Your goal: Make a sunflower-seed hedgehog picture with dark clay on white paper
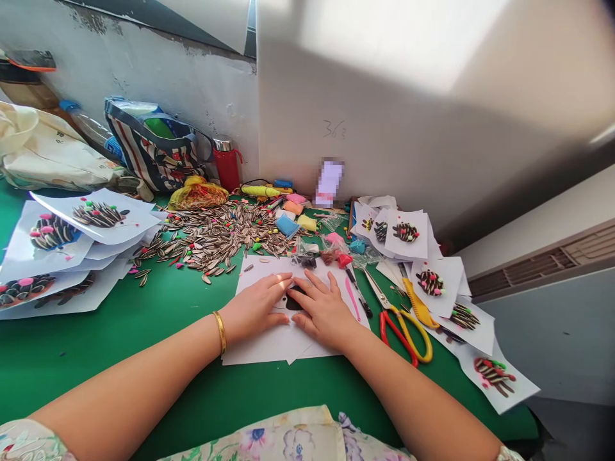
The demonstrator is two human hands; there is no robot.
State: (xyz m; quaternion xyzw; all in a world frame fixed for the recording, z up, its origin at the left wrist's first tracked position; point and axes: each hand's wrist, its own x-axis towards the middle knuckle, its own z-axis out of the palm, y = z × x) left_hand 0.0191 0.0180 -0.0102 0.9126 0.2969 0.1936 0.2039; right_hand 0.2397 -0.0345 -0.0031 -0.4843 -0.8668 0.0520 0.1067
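White paper sheets (259,349) lie in a small stack on the table in front of me. On the top sheet is a dark, flat shape (294,302), partly covered by my fingers; its material I cannot make out. My left hand (257,306), a gold bangle at its wrist, rests on the paper left of the shape, fingers stretched out. From the right, my right hand (324,312) lies with spread fingers across part of the shape. Beside it are a pink modelling tool (352,298), a black pen (358,291) and scissors (398,320) with red and yellow handles.
Striped sunflower seeds (216,234) are heaped behind the paper, near coloured clay packets (287,225). Seed-decorated sheets lie in piles at left (110,250) and right (449,272). A yellow cutter (420,307), red flask (225,163) and bag (148,144) stand or lie on the green table (158,378).
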